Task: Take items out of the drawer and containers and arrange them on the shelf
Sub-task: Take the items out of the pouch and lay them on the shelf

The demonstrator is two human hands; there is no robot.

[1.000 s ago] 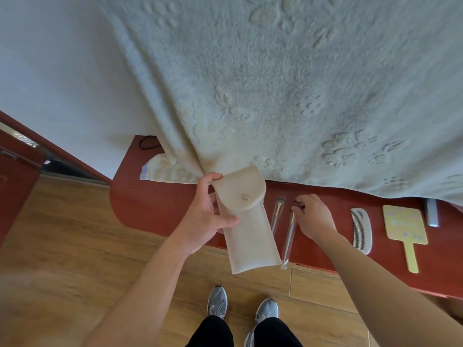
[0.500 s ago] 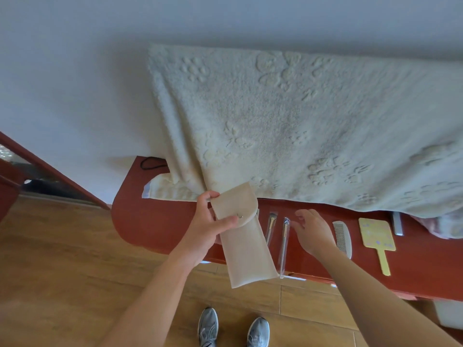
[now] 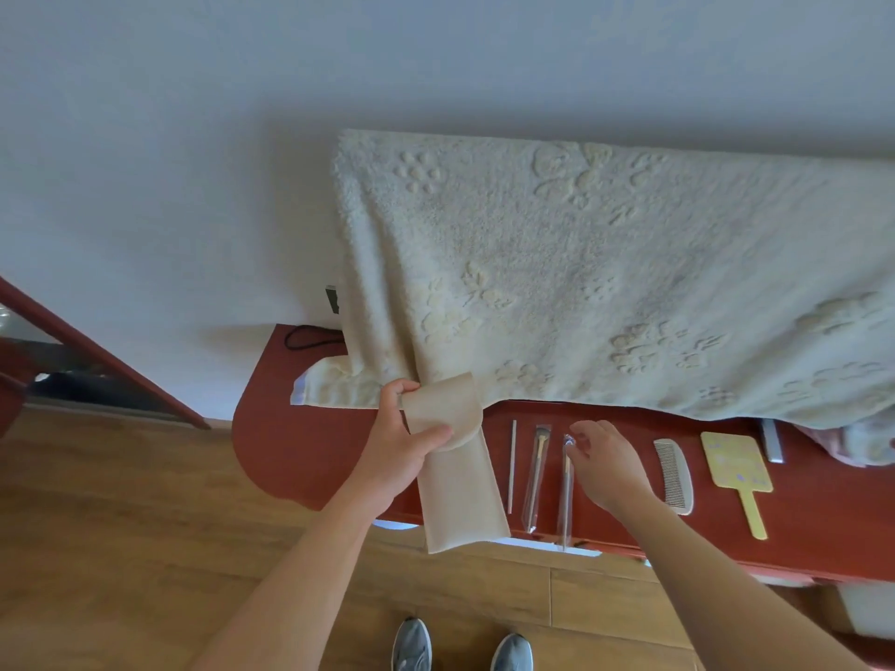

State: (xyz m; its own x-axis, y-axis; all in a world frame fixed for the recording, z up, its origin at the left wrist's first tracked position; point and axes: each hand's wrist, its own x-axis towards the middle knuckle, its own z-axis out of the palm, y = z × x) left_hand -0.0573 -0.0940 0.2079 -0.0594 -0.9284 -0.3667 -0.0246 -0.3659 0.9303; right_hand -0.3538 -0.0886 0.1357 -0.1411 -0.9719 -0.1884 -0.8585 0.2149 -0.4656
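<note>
Across the red wooden shelf at 12 o'clock, 5 items lie arranged. My left hand grips the beige fabric pouch. Whether my right hand holds the clear-sleeved brush, I cannot tell.

Cream towel, embossed with paw prints, hangs against a pale wall. Left of the towel, a black cord loops; farther left, a red door frame. Below, wood flooring.

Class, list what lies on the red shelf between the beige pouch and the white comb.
Head view, from the pouch: a thin metal rod, a sleeved brush, a second sleeved brush at the right hand.
</note>
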